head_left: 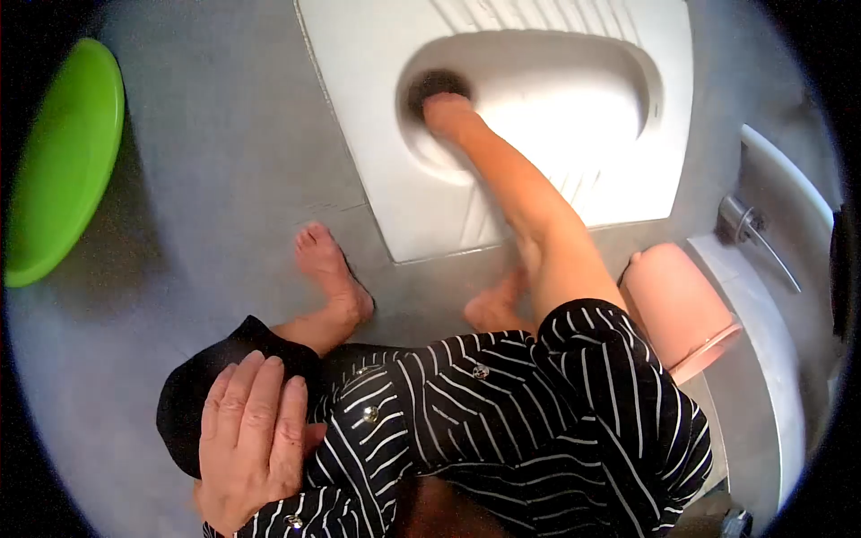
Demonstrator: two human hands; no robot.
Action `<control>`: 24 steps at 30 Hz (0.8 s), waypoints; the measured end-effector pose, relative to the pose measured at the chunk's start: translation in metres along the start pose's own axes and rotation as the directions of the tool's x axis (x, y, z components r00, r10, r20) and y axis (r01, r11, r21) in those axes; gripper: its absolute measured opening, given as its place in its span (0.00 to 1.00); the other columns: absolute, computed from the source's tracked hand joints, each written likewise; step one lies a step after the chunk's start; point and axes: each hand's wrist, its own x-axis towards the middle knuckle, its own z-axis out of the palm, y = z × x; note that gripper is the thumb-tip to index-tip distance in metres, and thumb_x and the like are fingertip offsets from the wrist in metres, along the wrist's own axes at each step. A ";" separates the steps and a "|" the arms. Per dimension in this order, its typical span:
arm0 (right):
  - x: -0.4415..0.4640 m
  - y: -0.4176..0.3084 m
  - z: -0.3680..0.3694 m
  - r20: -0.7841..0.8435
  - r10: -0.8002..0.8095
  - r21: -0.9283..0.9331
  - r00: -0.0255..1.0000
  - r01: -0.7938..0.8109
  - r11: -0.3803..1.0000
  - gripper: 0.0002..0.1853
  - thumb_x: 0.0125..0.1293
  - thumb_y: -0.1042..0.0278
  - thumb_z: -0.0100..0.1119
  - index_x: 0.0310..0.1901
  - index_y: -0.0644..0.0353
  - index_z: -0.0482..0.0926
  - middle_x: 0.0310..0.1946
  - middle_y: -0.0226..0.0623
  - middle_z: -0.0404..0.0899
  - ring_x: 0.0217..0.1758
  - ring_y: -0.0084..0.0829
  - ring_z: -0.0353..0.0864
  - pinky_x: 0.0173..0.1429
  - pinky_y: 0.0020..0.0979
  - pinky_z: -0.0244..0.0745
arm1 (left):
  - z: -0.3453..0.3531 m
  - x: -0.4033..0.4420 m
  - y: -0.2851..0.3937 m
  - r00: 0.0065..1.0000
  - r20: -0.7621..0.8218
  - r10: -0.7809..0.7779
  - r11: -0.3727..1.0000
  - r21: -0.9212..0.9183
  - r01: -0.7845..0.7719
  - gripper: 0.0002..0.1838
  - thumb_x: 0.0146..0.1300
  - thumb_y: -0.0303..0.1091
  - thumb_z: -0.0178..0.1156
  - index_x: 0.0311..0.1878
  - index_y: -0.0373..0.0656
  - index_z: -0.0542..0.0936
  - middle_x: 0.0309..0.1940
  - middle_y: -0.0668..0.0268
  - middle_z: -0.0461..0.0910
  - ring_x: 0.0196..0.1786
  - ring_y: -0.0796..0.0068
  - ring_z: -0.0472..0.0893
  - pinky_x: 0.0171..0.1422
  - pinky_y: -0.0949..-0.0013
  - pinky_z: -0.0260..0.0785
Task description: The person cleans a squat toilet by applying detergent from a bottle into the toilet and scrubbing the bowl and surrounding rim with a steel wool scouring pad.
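My right arm reaches down into a white squat toilet pan. My right hand is at the left end of its basin, against a dark round patch. Its fingers look curled and are mostly hidden; whether the patch is the drain hole or something dark in the hand, I cannot tell. My left hand lies flat on my bent knee, in black cloth, with its fingers stretched out and nothing in them.
A green basin is at the left, partly cut off. Right of my arm lies a pink bucket on its side. A metal tap or valve with a lever juts from the right wall. My bare feet are on the grey floor.
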 end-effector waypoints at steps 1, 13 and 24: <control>0.006 0.000 -0.003 0.025 0.045 0.140 0.999 -0.048 0.989 0.14 0.61 0.66 0.50 0.40 0.61 0.85 0.44 0.50 0.82 0.49 0.46 0.82 0.52 0.40 0.77 | -0.003 0.001 0.002 0.999 0.024 -0.027 1.000 0.011 0.027 0.21 0.58 0.36 0.60 0.49 0.29 0.76 0.50 0.45 0.75 0.54 0.46 0.76 0.59 0.46 0.69; -0.003 0.019 0.018 -0.070 -0.151 0.426 0.986 0.166 0.890 0.20 0.57 0.63 0.55 0.53 0.54 0.77 0.48 0.50 0.80 0.52 0.51 0.77 0.56 0.45 0.72 | -0.004 0.004 0.007 0.993 0.096 -0.068 0.998 0.015 0.067 0.23 0.55 0.35 0.61 0.51 0.32 0.75 0.52 0.48 0.74 0.56 0.47 0.75 0.61 0.47 0.67; 0.006 0.029 0.009 0.012 -0.352 -0.104 0.936 0.351 0.931 0.11 0.57 0.66 0.54 0.32 0.64 0.82 0.35 0.48 0.83 0.38 0.50 0.83 0.42 0.44 0.78 | -0.005 0.007 0.010 0.996 0.051 -0.077 0.997 0.006 0.077 0.24 0.52 0.34 0.62 0.51 0.31 0.75 0.52 0.48 0.75 0.56 0.48 0.75 0.60 0.47 0.68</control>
